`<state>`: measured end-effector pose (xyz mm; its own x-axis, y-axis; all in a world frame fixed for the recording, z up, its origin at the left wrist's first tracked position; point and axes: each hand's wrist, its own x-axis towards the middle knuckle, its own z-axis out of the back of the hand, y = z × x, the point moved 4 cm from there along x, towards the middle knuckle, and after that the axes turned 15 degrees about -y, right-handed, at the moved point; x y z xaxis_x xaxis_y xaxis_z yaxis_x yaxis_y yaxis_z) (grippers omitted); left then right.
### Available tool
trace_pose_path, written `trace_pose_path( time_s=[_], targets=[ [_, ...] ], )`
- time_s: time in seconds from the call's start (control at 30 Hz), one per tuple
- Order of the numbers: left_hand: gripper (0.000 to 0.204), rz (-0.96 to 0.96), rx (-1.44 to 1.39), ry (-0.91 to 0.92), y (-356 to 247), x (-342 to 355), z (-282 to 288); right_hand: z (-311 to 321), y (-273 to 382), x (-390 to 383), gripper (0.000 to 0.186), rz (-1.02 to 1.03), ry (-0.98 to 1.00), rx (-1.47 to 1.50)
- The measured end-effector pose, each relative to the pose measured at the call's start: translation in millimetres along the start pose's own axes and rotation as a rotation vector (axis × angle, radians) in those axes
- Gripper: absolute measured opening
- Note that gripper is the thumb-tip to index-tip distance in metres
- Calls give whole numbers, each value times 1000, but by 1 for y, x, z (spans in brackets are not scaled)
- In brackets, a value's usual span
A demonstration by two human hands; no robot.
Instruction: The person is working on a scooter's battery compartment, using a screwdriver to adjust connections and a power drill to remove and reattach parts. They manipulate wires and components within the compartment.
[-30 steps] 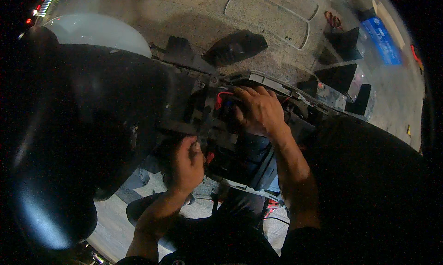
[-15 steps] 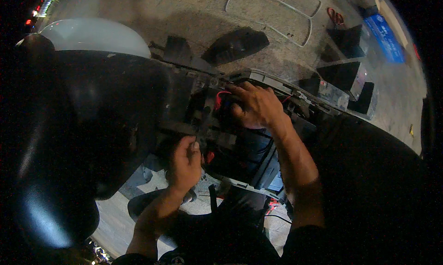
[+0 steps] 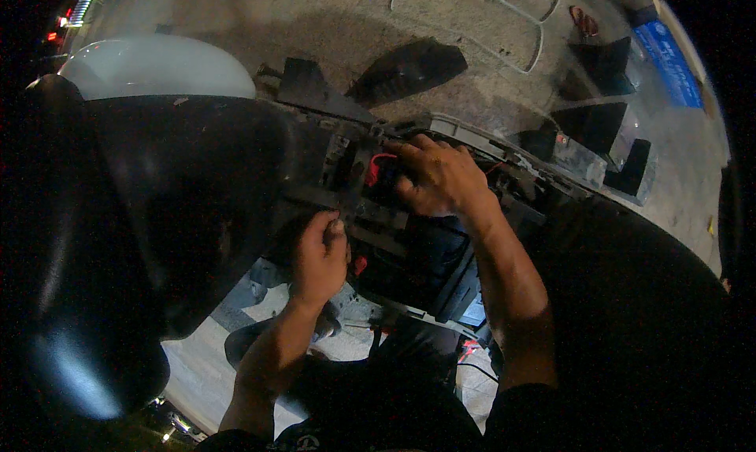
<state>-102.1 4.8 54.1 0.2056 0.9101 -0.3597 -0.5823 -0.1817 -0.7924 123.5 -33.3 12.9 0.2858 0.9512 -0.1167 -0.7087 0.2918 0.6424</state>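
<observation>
An open compartment sits in a dark vehicle body, edged by a grey rim (image 3: 465, 133). Inside it are dark brackets, a black ribbed case (image 3: 441, 255) and a red wire (image 3: 381, 165). My right hand (image 3: 445, 176) reaches over the compartment from the right, fingers bent around a dark part beside the red wire; that part is too dark to name. My left hand (image 3: 321, 263) is closed in a pinch at the compartment's left side, next to a flat dark bracket (image 3: 378, 213). Whatever lies between its fingertips is hidden. A small red piece (image 3: 361, 264) shows just right of it.
Glossy black bodywork (image 3: 189, 192) fills the left, with a white rounded panel (image 3: 157, 66) behind. On the ground beyond lie a curved black part (image 3: 413, 70), black boxes (image 3: 594, 133), red-handled scissors (image 3: 583, 20) and a blue-and-tan carton (image 3: 669, 62).
My left hand has moved slightly up and farther into the compartment's edge, still pinched. The right hand keeps its place by the red wire. The whole view has shifted a little.
</observation>
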Motion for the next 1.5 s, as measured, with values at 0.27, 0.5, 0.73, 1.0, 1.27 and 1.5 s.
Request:
trace_pose_path(
  time_s=[0.27,0.5,0.73,1.0,1.27,1.5],
  targets=[
    [19,-204,254,15,15,5,13,-6,-8,-1,52,10,-9,64],
    [22,-236,265,10,-1,0,13,-17,-12,-9,55,50,-161,-6],
    [24,85,-219,142,14,-6,4,-2,-4,1,54,24,-53,30],
    [23,133,-492,92,21,-49,-14,-16,-27,4,50,-46,179,59],
    [22,10,-507,220,29,-63,-18,-18,-68,14,56,-92,242,334],
    [21,-15,-487,267,39,-56,-22,-8,-97,30,55,-321,243,456]
  ],
)
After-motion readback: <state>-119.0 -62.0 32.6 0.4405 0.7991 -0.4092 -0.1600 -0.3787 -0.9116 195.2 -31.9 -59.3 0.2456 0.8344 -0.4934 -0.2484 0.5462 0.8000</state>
